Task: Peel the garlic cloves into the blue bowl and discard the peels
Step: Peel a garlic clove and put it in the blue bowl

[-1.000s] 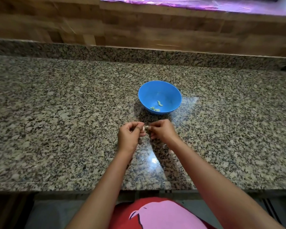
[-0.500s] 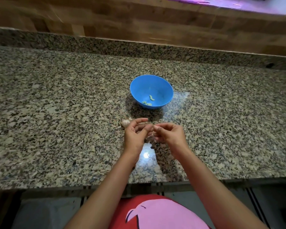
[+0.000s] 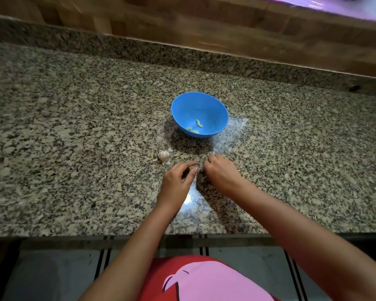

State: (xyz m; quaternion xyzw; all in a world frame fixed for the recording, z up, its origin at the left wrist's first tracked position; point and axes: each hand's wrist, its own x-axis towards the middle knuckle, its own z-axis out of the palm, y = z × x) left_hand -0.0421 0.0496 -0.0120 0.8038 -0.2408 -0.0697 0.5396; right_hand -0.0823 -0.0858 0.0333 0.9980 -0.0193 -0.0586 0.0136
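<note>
The blue bowl (image 3: pixel 217 109) stands on the granite counter (image 3: pixel 74 137) and holds a few pale peeled cloves (image 3: pixel 199 123). A partial garlic bulb (image 3: pixel 163 156) lies in front of the bowl to the left, with loose peels (image 3: pixel 176 154) around it. My left hand (image 3: pixel 178 181) and my right hand (image 3: pixel 220 173) meet fingertip to fingertip just in front of the bowl. Their curled fingers pinch a small garlic clove that is almost hidden between them. The right hand is blurred.
A raised granite ledge (image 3: pixel 204 59) and a wooden wall (image 3: pixel 182 22) close off the back. The counter's front edge (image 3: pixel 96 232) runs below my forearms. Bare granite lies to the left and right of the bowl.
The view has tilted and shifted, bringing the garlic bulb into sight left of my hands. Both hands stay together in front of the bowl, working at the clove.
</note>
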